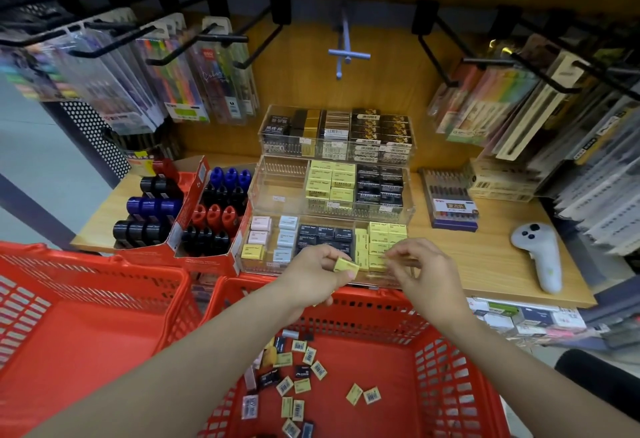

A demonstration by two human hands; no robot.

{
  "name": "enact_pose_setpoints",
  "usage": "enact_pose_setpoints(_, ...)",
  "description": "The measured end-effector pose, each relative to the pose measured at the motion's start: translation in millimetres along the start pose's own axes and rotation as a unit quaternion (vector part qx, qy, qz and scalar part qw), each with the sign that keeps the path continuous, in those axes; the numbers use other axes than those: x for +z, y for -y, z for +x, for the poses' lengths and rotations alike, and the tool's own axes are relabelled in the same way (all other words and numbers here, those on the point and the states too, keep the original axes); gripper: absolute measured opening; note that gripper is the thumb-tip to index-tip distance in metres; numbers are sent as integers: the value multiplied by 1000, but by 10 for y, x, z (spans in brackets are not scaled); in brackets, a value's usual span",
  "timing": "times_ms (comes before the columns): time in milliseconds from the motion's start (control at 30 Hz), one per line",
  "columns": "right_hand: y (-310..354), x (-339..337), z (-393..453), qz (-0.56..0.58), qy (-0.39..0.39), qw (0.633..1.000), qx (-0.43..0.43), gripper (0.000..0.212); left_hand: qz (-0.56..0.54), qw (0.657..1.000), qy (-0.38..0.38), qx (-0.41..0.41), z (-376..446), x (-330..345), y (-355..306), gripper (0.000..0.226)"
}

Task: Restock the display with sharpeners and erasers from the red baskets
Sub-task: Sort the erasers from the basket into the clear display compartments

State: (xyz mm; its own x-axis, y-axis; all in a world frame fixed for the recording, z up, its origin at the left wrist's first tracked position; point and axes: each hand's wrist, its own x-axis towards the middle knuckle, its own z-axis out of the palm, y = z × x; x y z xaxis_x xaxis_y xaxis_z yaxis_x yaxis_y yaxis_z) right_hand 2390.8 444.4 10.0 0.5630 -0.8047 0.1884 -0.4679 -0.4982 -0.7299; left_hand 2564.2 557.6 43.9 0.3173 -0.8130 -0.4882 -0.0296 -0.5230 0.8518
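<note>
From my feed, the left hand (320, 269) sits just below the middle of the frame, its fingers and thumb pinching a small yellow eraser (345, 265) over the front edge of the clear display case (412, 210). The right hand (420, 269) is just beside it to the right, fingers curled at the yellow erasers stacked in the case's lowest tier; I cannot tell whether it actually pinches one.

The case stands on the wooden surface (498, 261) in three stepped tiers. The lowest tier holds pale pink, pale blue, black and yellow erasers in rows. The middle tier has yellow and black ones, with its left compartment bare. The top tier carries dark and gold boxes.

In the lower middle of the frame is a red basket (446, 368) with loose erasers (304, 378) scattered over its bottom, yellow, black and white. A second red basket (86, 326) fills the lower left.

Left of the case, two red cartons (204, 257) hold sharpeners (214, 214) in blue, black and red. On the right of the surface lie a white controller (540, 257) and a pack of pens (452, 202). Packs of pens (194, 77) hang on hooks at the upper left and upper right.
</note>
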Motion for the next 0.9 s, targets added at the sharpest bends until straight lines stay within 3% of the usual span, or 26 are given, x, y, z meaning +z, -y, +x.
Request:
enact_pose_setpoints(67, 50, -76, 1, 50, -19, 998, 41, 8, -10, 1000, 6, 2, 1, 10, -13, 23)
enact_pose_setpoints(133, 198, -126, -30, 211, 43, 968, 128, 10, -33, 999, 13, 3, -2, 31, -39, 22)
enact_pose_setpoints(200, 324, -144, -89, 310, 112, 932, 152, 22, -67, 998, 16, -4, -11, 72, -80, 20)
enact_pose_setpoints(300, 391, -127, -164, 247, 128, 955, 103, 33, -108, 994, 16, -19, -37, 130, -132, 20)
enact_pose_setpoints(500, 101, -254, -103, 43, 21, 997, 69, 24, -117, 992, -8, -54, -17, 180, -186, 11)
enact_pose_setpoints(600, -88, -320, -90, -25, 33, 996, 77, 23, 24, 999, -46, -12, 7, 163, -139, 18)
enact_pose_setpoints(733, -150, -260, -62, -40, 23, 996, 73, 20, 233, 968, -68, 63, 61, 158, -87, 43)
enact_pose_setpoints(900, -153, -141, -22, -31, -4, 997, 68, 16, 285, 954, -37, 86, 115, 219, -88, 45)
